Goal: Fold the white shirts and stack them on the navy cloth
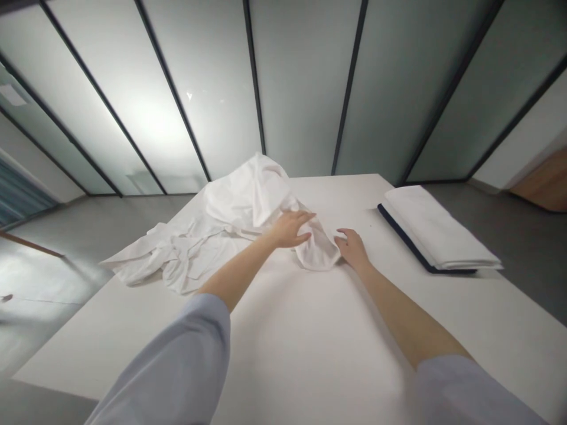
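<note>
A crumpled white cloth (248, 198) lies in a loose heap across the far left half of the table, with one end hanging over the left edge. Its kind cannot be made out through the folds. My left hand (290, 229) rests on the right part of this cloth, fingers stretched out and thumb apart. Just beyond the cloth's right corner is my right hand (353, 248), its fingers lightly bent and apart, its edge close to the fabric. Whether it touches the cloth is unclear. Nothing shows between the fingers of either hand.
The white table (301, 342) stretches out in front of me. On its right side lies a neatly folded white cloth stack (438, 227) with a dark blue layer (405, 239) underneath. Frosted glass panels (305, 88) with dark frames stand behind the table.
</note>
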Available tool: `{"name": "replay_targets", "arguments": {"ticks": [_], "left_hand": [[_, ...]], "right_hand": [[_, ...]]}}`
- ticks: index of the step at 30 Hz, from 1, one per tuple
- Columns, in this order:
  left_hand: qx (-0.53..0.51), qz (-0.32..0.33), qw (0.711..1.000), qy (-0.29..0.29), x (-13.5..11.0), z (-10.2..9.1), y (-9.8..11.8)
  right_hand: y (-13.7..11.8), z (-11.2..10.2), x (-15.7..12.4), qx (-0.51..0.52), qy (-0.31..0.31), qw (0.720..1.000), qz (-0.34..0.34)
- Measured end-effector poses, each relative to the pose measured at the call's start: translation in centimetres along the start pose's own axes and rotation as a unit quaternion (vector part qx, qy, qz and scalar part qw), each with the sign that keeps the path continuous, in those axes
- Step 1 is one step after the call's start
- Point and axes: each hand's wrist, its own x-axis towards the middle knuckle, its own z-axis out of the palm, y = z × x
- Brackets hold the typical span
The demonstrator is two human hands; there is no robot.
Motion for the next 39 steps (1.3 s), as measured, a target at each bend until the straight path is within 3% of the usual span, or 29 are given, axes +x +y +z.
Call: {"name": "replay_targets", "arguments": {"ticks": [2,5,7,9,12,14,22,26,29,32,36,39], "left_hand": [[-0.008,-0.018,1.0,0.005,-0.9,3.2,1.2],[-0.003,-0.126,0.992,0.029,-3.0,6.7,0.9],[0.008,-0.188,0.982,0.018,-4.1,8.1,-0.1],[0.007,-0.217,0.976,-0.009,-5.0,9.0,-1.1],[-0.003,-0.215,0.976,-0.028,-5.6,9.6,-1.9],[-0.001,-0.21,0.977,-0.024,-5.7,9.5,-2.0],[0.04,-0.234,0.971,-0.029,-5.8,8.4,-1.4],[0.029,-0.234,0.971,-0.022,-5.8,8.8,-1.3],[0.008,-0.238,0.971,-0.01,-5.9,9.2,-1.5],[-0.003,-0.251,0.968,-0.018,-5.9,9.4,-1.7],[-0.002,-0.264,0.964,-0.031,-5.9,9.5,-1.8],[-0.015,-0.248,0.968,-0.006,-5.8,9.3,-1.7]], "right_hand": [[0.4,-0.6,0.2,0.03,0.078,0.996,0.044],[0.6,-1.2,0.4,0.059,0.129,0.986,0.09],[0.4,-1.2,0.3,0.055,0.116,0.988,0.084],[0.0,-1.1,0.1,0.022,0.057,0.997,0.051],[-0.8,-0.9,-0.3,-0.068,-0.066,0.995,0.009],[-1.5,-1.1,-0.6,-0.121,-0.114,0.986,0.004],[-5.2,-1.6,-1.1,-0.156,-0.208,0.966,-0.014],[-5.6,-1.7,-1.2,-0.132,-0.233,0.963,-0.007],[-4.4,-1.6,-0.9,-0.097,-0.185,0.978,0.021],[-2.4,-1.5,-0.4,0.016,-0.074,0.992,0.099],[-0.2,-1.6,0.3,0.203,0.093,0.955,0.194],[-0.5,-1.8,0.1,0.247,0.139,0.938,0.198]]}}
